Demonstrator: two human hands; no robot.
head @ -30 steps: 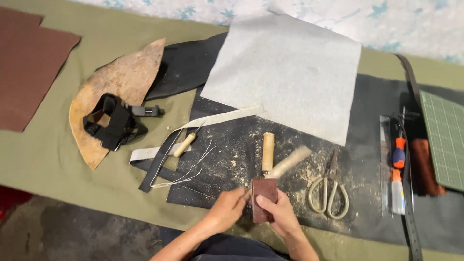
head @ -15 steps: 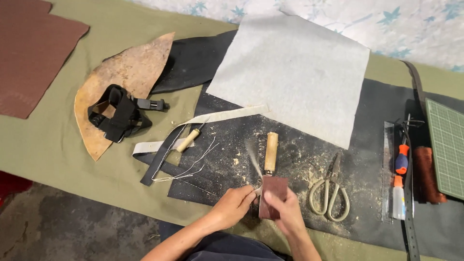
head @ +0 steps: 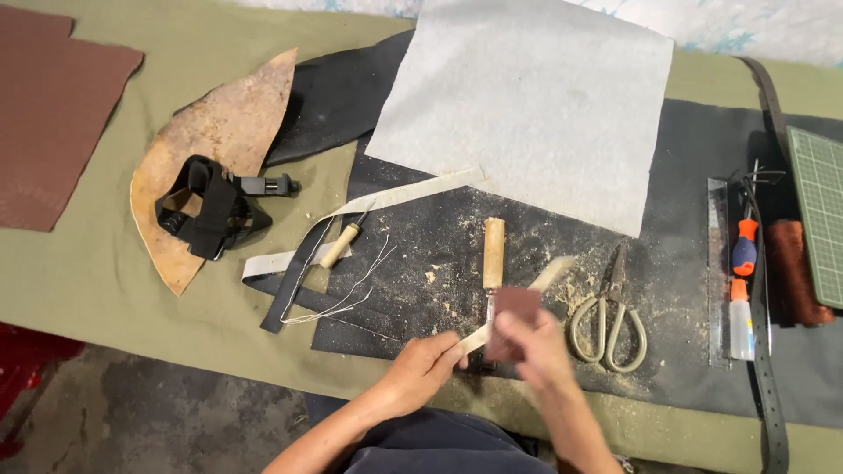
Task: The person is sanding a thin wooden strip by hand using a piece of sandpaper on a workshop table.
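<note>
My left hand (head: 426, 370) pinches the near end of a pale leather strip (head: 546, 279) that slants up to the right over a black mat (head: 544, 290). My right hand (head: 536, 344) is closed on a small dark red-brown sanding pad (head: 512, 309) pressed against the strip; the hand is motion-blurred. A wooden-handled tool (head: 493, 254) lies just beyond the hands, its blade partly hidden behind the pad. Dust and shavings cover the mat around them.
Scissors (head: 608, 318) lie right of my hands. An awl (head: 341, 246), thread and strips lie to the left. A grey sheet (head: 536, 105), tan leather piece (head: 219, 140), black strap mount (head: 211, 206), metal ruler (head: 716, 263), screwdriver (head: 745, 246), glue bottle (head: 741, 318), green cutting mat (head: 821, 211).
My right hand with the pad has slid back and forth along the strip. The view has shifted slightly; my left hand keeps its hold on the strip's end.
</note>
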